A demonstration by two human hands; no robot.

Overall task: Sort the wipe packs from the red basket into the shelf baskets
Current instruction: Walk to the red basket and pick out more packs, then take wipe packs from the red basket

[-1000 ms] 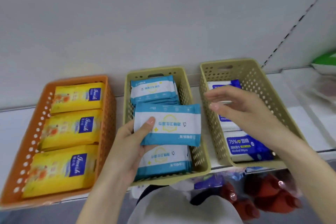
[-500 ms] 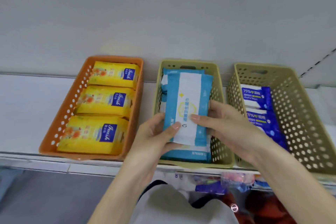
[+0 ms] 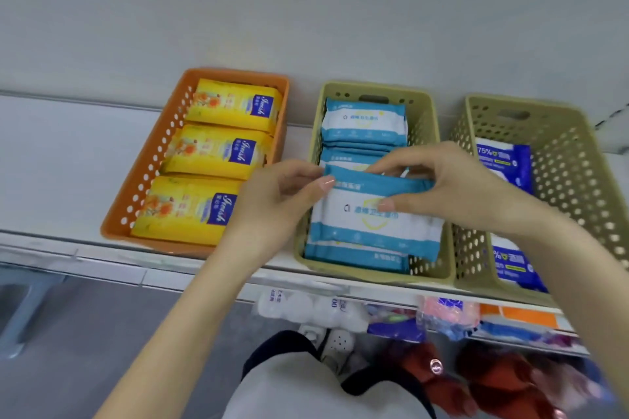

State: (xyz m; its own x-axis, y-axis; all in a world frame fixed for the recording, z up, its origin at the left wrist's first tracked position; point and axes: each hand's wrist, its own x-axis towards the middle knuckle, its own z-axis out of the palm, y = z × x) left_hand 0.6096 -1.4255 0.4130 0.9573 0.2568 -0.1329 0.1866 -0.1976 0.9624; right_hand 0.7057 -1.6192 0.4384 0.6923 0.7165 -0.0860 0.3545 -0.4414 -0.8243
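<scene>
On a white shelf (image 3: 68, 163) against a pale wall, the left hand (image 3: 272, 201) and right hand (image 3: 452, 187) pinch a light-blue wipe pack (image 3: 374, 224) by its upper edge, over like packs in the middle beige basket (image 3: 422, 119). The orange basket (image 3: 149, 163) holds three yellow packs (image 3: 218, 153); the right beige basket (image 3: 571, 163) holds dark-blue alcohol wipes (image 3: 507, 160).

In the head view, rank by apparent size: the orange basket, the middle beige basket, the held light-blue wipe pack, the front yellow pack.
Largest: orange basket and middle beige basket, too alike to rank.
Then the light-blue wipe pack, nearer the camera.
Smallest: front yellow pack.
</scene>
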